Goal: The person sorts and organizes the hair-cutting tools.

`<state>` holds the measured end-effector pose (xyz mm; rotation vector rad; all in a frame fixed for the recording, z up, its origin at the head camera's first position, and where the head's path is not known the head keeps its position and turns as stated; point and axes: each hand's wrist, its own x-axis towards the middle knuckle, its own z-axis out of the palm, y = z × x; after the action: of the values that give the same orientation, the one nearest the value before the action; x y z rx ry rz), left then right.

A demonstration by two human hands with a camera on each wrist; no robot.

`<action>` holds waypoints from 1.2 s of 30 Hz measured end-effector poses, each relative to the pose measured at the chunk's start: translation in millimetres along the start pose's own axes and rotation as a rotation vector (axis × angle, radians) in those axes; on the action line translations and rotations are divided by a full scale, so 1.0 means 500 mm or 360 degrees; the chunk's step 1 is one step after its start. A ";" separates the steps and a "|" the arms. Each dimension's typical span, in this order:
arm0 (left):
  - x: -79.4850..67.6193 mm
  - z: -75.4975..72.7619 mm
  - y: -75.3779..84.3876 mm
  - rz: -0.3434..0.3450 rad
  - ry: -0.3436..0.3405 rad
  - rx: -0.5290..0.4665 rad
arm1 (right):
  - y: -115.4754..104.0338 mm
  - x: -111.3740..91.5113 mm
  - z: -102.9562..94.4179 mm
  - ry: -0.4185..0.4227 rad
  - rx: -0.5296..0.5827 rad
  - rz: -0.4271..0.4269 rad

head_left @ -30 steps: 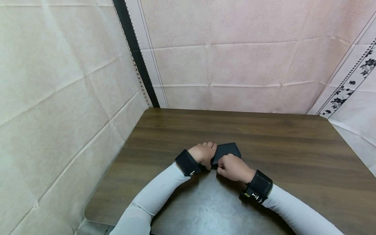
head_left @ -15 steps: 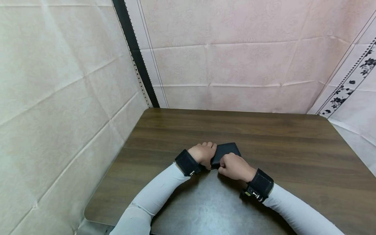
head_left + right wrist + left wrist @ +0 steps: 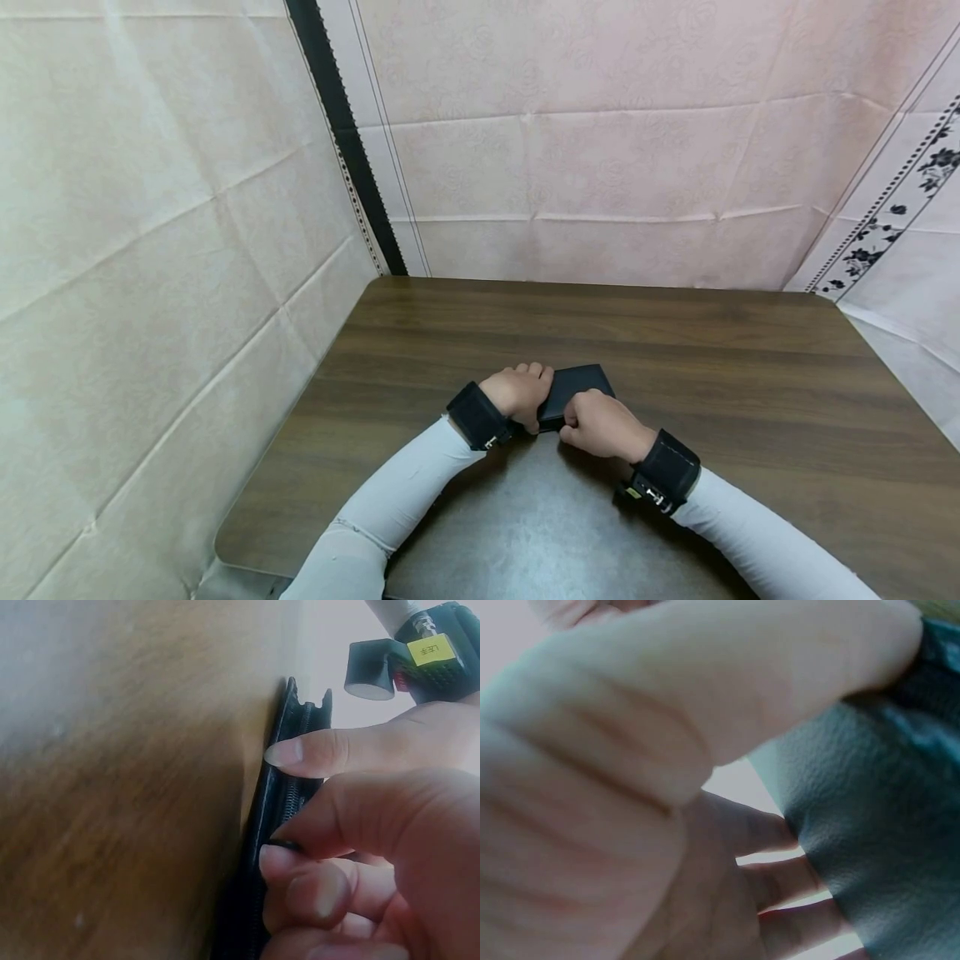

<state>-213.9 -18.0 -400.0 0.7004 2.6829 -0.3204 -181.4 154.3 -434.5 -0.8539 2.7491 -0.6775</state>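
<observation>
A black, leather-textured zip wallet (image 3: pixel 576 387) lies on the wooden table, its zipper edge facing me. My left hand (image 3: pixel 519 390) grips its left end, the thumb pressed against the zipper edge and the other fingers along the far side. In the left wrist view the grained cover (image 3: pixel 877 825) fills the right side, beside the fingers. My right hand (image 3: pixel 600 423) is at the near edge, thumb and index finger pinching a small dark zipper pull (image 3: pixel 283 844). Between the two hands, zipper teeth (image 3: pixel 291 801) show in the right wrist view. The wallet's contents are hidden.
The brown wood-grain table (image 3: pixel 675 333) reaches back to a pale cloth wall (image 3: pixel 600 167). Another cloth (image 3: pixel 150 333) hangs along the left side. Both wrists wear black bands (image 3: pixel 663 473) carrying small devices.
My right hand has slid slightly to the right along the wallet's near edge, baring a little more of it. The left hand and the wallet have stayed nearly still.
</observation>
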 end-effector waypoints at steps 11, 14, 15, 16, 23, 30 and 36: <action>0.004 0.004 -0.003 0.0004 -0.0010 -0.0006 | 0.002 0.002 -0.003 -0.0020 -0.0024 0.0059; 0.008 0.005 -0.005 0.0024 -0.0004 -0.0023 | 0.002 0.001 -0.004 -0.0017 -0.0026 0.0056; 0.010 0.006 -0.005 0.0041 0.0001 -0.0033 | 0.002 0.001 -0.004 -0.0018 -0.0026 0.0053; 0.012 0.007 -0.006 0.0062 0.0007 -0.0035 | 0.002 0.001 -0.004 -0.0019 -0.0023 0.0050; 0.024 0.013 -0.003 0.0166 0.0079 -0.0025 | 0.003 0.002 -0.005 -0.0033 -0.0004 0.0035; 0.016 0.006 -0.001 0.0120 0.0057 -0.0014 | -0.004 -0.001 -0.007 0.0003 0.0018 -0.0046; 0.005 0.002 -0.003 0.0031 -0.0012 -0.0043 | -0.011 -0.004 0.003 0.0042 0.0011 -0.0136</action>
<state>-216.3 -18.4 -401.6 0.7153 2.6663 -0.2812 -176.5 151.0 -433.3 -0.9722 2.7453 -0.7185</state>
